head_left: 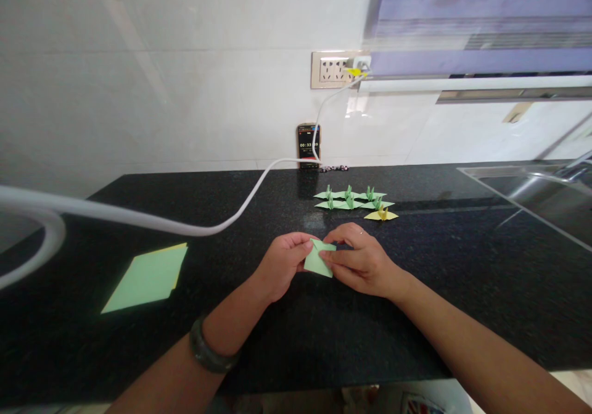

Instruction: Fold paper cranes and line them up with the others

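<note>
A small folded piece of pale green paper [318, 263] is held up between my two hands over the dark counter. My left hand [285, 263] pinches its left side, thumb in front and fingers behind. On the other side, my right hand [358, 260] grips the paper's upper right edge, with fingertips at its front face. Beyond the hands stand several green paper cranes [350, 202] in two rows, and one yellow paper crane [382, 215] sits just in front of them. Flat to the left lies a stack of green and yellow paper sheets [145, 278].
A phone [308, 145] showing a timer leans against the tiled wall. From the wall socket [333, 70], a white cable [208, 230] loops across the left side in front of the camera. The sink [531, 186] is set into the black counter [361, 340] at right.
</note>
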A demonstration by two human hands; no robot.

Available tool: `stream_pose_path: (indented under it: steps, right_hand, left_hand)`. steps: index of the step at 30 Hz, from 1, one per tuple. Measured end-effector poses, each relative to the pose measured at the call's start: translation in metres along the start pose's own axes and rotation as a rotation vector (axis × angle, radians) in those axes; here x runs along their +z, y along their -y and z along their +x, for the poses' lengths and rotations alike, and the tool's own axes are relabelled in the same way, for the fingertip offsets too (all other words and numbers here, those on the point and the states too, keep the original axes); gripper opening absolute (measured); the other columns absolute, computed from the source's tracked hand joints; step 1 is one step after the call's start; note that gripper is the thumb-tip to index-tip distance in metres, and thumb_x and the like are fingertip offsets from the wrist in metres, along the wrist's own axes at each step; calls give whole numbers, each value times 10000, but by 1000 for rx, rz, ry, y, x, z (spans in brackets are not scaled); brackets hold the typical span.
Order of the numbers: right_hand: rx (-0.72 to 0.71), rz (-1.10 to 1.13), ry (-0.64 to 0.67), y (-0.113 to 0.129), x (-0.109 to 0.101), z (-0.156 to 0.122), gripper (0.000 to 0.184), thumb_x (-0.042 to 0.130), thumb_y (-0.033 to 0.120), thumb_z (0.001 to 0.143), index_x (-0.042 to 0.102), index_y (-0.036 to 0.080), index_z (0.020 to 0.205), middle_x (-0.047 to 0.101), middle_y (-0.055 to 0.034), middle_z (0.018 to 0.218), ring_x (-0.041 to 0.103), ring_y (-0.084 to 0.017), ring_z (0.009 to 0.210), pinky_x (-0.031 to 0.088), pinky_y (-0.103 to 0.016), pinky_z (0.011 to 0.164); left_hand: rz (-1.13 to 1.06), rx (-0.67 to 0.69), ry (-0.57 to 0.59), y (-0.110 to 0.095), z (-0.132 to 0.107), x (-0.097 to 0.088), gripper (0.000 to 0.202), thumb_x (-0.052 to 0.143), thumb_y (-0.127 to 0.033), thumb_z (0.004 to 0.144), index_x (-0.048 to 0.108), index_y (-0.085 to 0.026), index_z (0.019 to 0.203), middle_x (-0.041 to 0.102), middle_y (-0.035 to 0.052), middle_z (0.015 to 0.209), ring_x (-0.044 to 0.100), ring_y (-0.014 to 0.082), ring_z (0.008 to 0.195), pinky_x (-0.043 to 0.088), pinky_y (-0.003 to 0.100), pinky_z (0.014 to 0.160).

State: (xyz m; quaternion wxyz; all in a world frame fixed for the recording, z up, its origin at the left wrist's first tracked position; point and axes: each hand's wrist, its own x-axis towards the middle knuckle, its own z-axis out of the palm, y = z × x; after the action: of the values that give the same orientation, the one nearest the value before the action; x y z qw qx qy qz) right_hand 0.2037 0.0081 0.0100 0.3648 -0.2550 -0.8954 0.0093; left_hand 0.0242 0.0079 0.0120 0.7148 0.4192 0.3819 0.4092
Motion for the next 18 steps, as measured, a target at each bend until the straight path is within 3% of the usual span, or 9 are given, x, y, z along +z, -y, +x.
stream_pose_path:
  steps: [6, 11, 18]
  right_hand:
    - [16, -10, 18, 1, 1, 0, 185, 534, 183, 748, 629, 211, 904, 543, -77, 960, 496, -183, 872, 429, -348, 737]
    - [25, -16, 36, 2, 1, -1, 199, 536, 174, 743, 631, 206, 915, 534, -82, 972, 489, -185, 885, 425, -344, 745]
    - [18, -23, 68, 4, 0, 1, 191, 517, 179, 758, 632, 205, 909, 531, -83, 978, 486, -185, 884, 426, -349, 746]
  left_hand:
    - [-45, -8, 7, -2, -1, -1, 126, 545, -209, 691, 602, -123, 764, 591, 18, 615, 543, 115, 553, 434, 266, 567]
    - [-4, 20, 18, 1, 0, 1, 168, 559, -287, 713, 588, -123, 740, 583, 13, 606, 527, 102, 539, 408, 236, 532]
    - [119, 80, -80, 8, 2, 0, 194, 614, -308, 673, 583, -123, 721, 582, -5, 589, 494, 77, 501, 373, 208, 503]
